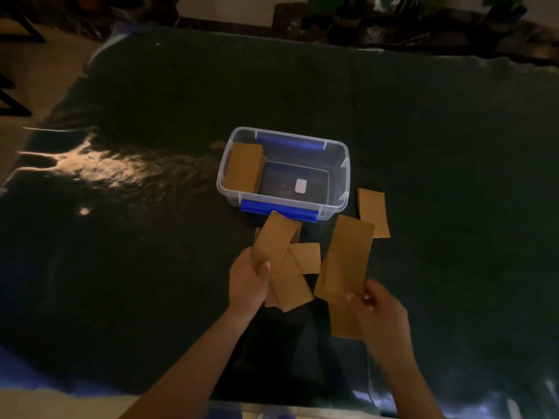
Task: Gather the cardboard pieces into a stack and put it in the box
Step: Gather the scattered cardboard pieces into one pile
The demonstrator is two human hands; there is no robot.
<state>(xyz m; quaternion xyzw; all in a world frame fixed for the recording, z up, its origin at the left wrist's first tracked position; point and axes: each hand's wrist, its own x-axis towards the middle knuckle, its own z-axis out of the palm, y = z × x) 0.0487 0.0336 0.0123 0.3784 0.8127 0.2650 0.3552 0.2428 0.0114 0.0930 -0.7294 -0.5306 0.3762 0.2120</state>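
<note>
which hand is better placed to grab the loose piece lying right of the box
Right. The right hand is on that side, nearer the loose piece; the left hand would have to cross over.

Dark glossy table cover (151, 237), potted plants (423, 7)

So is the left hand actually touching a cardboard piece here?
Touching. The head view shows the left hand gripping a cardboard piece, thumb pressed across its face, lower edge tucked into the palm, with the clear box just beyond.

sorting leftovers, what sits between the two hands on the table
In the head view, loose overlapping cardboard pieces lie between the left hand and the right hand.
</note>
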